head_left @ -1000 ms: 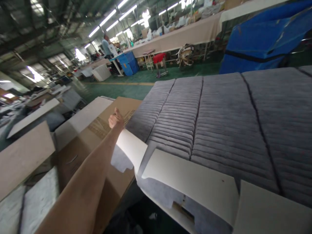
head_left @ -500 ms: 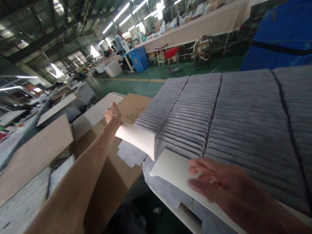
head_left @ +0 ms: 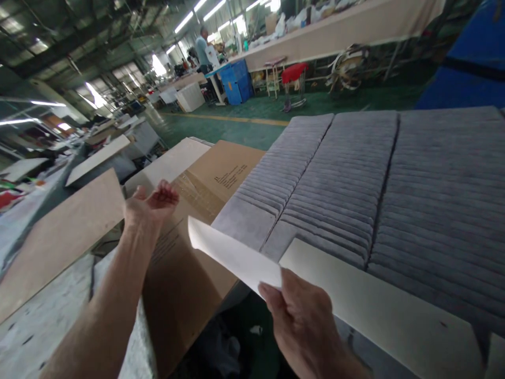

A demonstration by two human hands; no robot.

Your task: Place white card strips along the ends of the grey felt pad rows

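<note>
My right hand (head_left: 302, 310) grips one end of a white, slightly curved strip (head_left: 232, 258), thumb on the near side. The strip reaches out leftward over the front edge of the grey felt-like sheets (head_left: 252, 216). My left hand (head_left: 152, 205) is raised over the cardboard box (head_left: 197, 231), fingers spread and palm turned up, holding nothing. A second white strip (head_left: 374, 300) lies across the front of the sheets, right of my right hand. The sheets overlap in long, fanned rows side by side.
Pale boards (head_left: 63, 231) stand at the left. Beyond the rows are a red-topped stool (head_left: 294, 73), a blue box (head_left: 236, 81) and a long covered table (head_left: 347, 31). A person (head_left: 202, 50) stands in the background. Another blue object (head_left: 469, 63) is at the far right.
My right hand has moved left and closed on the white strip that was by my left hand. My left hand has drawn back leftward and opened. The view has shifted a little.
</note>
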